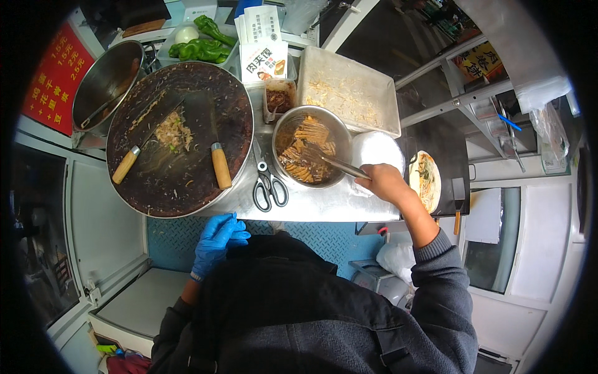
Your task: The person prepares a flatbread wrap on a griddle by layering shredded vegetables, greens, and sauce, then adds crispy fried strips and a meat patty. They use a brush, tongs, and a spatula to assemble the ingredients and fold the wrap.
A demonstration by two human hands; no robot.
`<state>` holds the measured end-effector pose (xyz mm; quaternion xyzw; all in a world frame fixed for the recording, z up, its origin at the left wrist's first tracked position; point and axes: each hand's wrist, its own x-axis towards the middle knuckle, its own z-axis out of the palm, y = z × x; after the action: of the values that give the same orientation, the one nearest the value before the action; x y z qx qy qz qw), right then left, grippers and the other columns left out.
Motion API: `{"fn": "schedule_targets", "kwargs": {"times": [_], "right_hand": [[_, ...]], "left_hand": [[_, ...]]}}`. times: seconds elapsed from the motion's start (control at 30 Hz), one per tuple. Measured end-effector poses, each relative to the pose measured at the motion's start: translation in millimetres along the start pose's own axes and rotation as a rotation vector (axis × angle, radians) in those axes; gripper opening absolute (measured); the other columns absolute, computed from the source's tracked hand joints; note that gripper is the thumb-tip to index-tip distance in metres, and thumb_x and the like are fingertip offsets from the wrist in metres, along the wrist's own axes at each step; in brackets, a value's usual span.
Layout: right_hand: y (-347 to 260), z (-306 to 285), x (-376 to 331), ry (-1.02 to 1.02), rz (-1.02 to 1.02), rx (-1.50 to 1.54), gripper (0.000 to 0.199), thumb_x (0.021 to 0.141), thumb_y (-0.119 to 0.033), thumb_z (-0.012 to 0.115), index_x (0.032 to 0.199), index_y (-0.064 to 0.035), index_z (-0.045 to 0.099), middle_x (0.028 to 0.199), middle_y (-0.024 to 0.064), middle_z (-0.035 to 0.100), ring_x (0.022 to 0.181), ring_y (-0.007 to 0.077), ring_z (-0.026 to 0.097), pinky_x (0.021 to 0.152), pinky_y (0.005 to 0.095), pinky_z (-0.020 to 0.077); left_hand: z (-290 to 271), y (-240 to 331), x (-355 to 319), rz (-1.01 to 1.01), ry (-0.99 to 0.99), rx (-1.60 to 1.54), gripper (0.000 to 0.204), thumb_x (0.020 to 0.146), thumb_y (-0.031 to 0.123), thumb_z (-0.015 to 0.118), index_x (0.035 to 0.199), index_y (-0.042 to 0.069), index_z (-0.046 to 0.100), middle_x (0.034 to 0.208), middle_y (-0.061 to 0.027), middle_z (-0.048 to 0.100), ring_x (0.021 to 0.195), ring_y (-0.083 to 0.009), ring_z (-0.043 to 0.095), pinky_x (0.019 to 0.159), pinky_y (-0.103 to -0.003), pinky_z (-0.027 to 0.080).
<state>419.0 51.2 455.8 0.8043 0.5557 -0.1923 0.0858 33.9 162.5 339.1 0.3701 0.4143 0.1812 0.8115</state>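
Note:
My right hand, bare, is closed round the handle of metal tongs. Their far end dips into a steel pot of brown strips in dark liquid. My left hand, in a blue glove, is held just off the counter's front edge, fingers loosely stretched and holding nothing. Above it lies a round dark chopping block bearing a small heap of chopped filling and two wooden-handled cleavers, the left cleaver and the right cleaver. Black-handled scissors rest between block and pot.
A filled flatbread lies on the dark griddle at right, beside a spatula. Behind the pot stand a shallow tray and a sauce tub. A deep pot and a tub of green peppers stand at back left.

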Motion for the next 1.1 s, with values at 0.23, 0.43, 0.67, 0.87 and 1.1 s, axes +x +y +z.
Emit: {"fn": "schedule_targets", "kwargs": {"times": [0.23, 0.43, 0.67, 0.87, 1.1], "right_hand": [[12, -39, -38, 0.018, 0.058, 0.243, 0.03, 0.086, -0.031, 0.064, 0.095, -0.0018, 0.067, 0.072, 0.0214, 0.061, 0.07, 0.0377, 0.06, 0.065, 0.0424, 0.0463], [4, -79, -68, 0.043, 0.162, 0.329, 0.027, 0.087, -0.025, 0.065, 0.094, 0.001, 0.065, 0.066, 0.0193, 0.057, 0.059, 0.0286, 0.054, 0.061, 0.0371, 0.0438], [6, -90, -76, 0.045, 0.221, 0.391, 0.025, 0.089, -0.021, 0.066, 0.098, 0.0024, 0.066, 0.058, 0.0018, 0.048, 0.05, 0.0085, 0.044, 0.048, 0.0273, 0.0362], [2, -78, -73, -0.004, 0.272, 0.459, 0.026, 0.088, -0.023, 0.065, 0.093, 0.0034, 0.065, 0.056, 0.005, 0.048, 0.051, 0.0132, 0.046, 0.05, 0.0313, 0.039], [2, -67, -69, -0.048, 0.295, 0.477, 0.028, 0.089, -0.025, 0.064, 0.085, 0.0029, 0.064, 0.054, 0.0021, 0.047, 0.044, 0.0121, 0.044, 0.043, 0.0307, 0.0357]], "left_hand": [[8, 2, -2, 0.002, 0.052, -0.012, 0.025, 0.097, 0.016, 0.054, 0.117, 0.0, 0.054, 0.102, -0.0157, 0.064, 0.086, -0.0233, 0.068, 0.073, -0.033, 0.058], [12, 4, -2, 0.011, 0.036, -0.039, 0.025, 0.098, 0.016, 0.054, 0.116, 0.0, 0.054, 0.102, -0.0163, 0.064, 0.086, -0.0237, 0.068, 0.072, -0.033, 0.059], [10, 5, -6, 0.045, 0.013, -0.038, 0.025, 0.098, 0.016, 0.053, 0.118, 0.0, 0.053, 0.103, -0.0174, 0.064, 0.086, -0.0245, 0.068, 0.072, -0.033, 0.059], [-1, 7, -13, 0.05, 0.041, -0.043, 0.025, 0.098, 0.015, 0.052, 0.118, -0.001, 0.053, 0.102, -0.0169, 0.064, 0.086, -0.0239, 0.068, 0.072, -0.032, 0.059], [-19, 1, -15, 0.053, 0.044, -0.052, 0.025, 0.098, 0.013, 0.052, 0.118, -0.001, 0.054, 0.102, -0.0158, 0.065, 0.086, -0.0232, 0.068, 0.071, -0.031, 0.059]]}}
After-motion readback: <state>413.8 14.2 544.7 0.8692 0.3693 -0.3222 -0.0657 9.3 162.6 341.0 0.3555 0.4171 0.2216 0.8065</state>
